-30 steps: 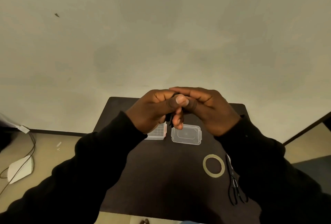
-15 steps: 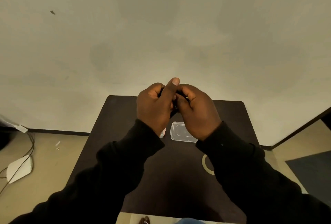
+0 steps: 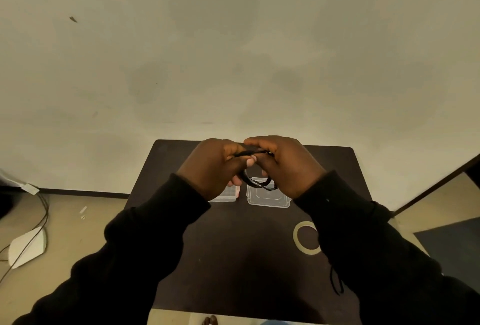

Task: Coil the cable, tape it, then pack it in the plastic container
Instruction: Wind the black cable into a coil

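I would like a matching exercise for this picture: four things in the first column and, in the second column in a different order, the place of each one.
Things:
1. cable
2. tape roll
3. clear lid
4. white device

Places:
A. on the floor, left of the table
B. flat on the table, below the raised hands in the picture
C. held in both hands above the table
D. on the table, partly hidden by the right sleeve

Pairs: 1-C, 2-D, 3-B, 4-A
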